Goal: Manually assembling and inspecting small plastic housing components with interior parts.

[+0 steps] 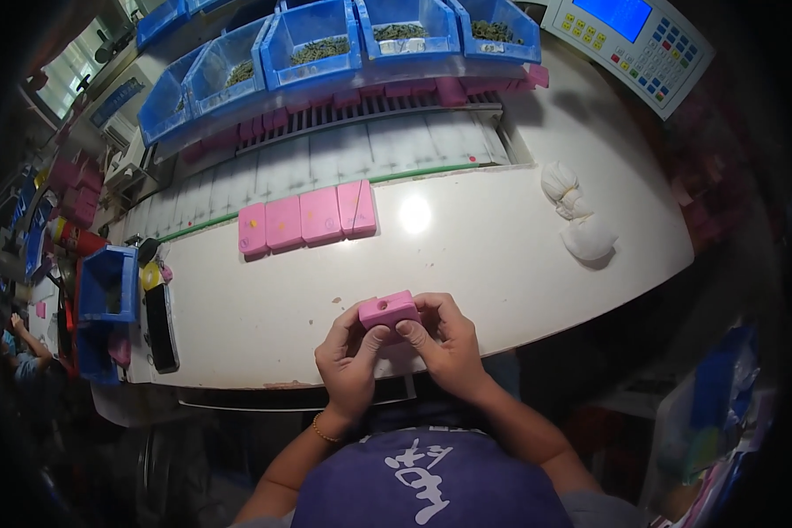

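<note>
Close to the near table edge, a pink rubber mould block (394,305) with a round hole in its facing end is held between both my hands. My left hand (348,363) grips its left side, and my right hand (450,345) grips its right side. Both thumbs press on the near face, side by side, while most of the other fingers are hidden behind the block. Farther off, to the left of my hands, several similar pink blocks (319,218) lie in a row, touching; a thin band crosses the rightmost one.
Blue bins (312,60) of small dark pieces stand above a slatted rack (361,117) at the back. A tied white cloth pouch (588,238) lies right, below a keypad panel (629,44). A phone (160,327) and blue bins (108,286) are at left. Another person's arm (33,341) shows far left.
</note>
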`<state>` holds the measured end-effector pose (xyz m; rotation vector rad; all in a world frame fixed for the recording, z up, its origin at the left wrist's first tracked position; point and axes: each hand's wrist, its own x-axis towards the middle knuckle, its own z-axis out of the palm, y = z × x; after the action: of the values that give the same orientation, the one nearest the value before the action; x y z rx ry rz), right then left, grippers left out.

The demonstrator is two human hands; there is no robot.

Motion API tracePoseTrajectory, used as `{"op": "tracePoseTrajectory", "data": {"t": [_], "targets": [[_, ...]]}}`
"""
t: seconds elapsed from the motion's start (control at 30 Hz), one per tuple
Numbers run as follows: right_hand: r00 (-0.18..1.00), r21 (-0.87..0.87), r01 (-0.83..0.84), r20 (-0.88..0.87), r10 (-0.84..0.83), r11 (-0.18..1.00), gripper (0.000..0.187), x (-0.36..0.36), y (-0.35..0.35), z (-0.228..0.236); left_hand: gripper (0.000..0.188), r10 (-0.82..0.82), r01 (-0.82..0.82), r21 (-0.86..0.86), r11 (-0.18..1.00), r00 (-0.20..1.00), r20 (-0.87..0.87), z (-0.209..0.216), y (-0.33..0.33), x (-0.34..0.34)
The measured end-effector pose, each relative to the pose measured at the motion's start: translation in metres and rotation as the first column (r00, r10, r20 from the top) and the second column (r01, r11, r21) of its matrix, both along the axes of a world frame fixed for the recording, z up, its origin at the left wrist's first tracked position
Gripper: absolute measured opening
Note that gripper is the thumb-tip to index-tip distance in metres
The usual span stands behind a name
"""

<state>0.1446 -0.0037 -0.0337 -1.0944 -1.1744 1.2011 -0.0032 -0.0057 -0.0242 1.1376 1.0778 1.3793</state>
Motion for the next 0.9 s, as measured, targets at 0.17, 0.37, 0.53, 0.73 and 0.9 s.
{"op": "tracePoseTrajectory", "data": {"t": [0.17,0.37,0.53,0.73,0.9], "targets": [[0.991,-0.005,-0.108,-0.075,0.108,0.994,0.035,0.0042,0.0060,0.0066,0.035,0.001,-0.001,0.001,1.000,0.999,-0.034,0.0010,0.0070,-0.0005],[0.984,-0.014,-0.136,-0.122,0.133,0.991,0.036,0.0048,0.0076,0.0073,0.033,-0.011,0.012,-0.006,1.000,0.997,0.075,0.0014,0.0098,0.0008],[0.983,-0.018,-0.158,-0.098,0.156,0.987,0.036,0.0076,0.0084,0.0063,0.033,-0.018,0.018,-0.002,1.000,0.998,0.067,0.0002,0.0108,0.0013],[0.980,-0.033,-0.184,-0.078,0.181,0.982,0.036,0.0075,0.0090,0.0068,0.035,-0.007,0.007,-0.019,1.000,1.000,0.015,0.0007,0.0098,0.0002],[0.980,-0.037,-0.192,-0.059,0.190,0.981,0.037,0.0087,0.0097,0.0078,0.035,-0.023,0.023,-0.033,0.999,1.000,-0.010,0.0030,0.0088,0.0013]]}}
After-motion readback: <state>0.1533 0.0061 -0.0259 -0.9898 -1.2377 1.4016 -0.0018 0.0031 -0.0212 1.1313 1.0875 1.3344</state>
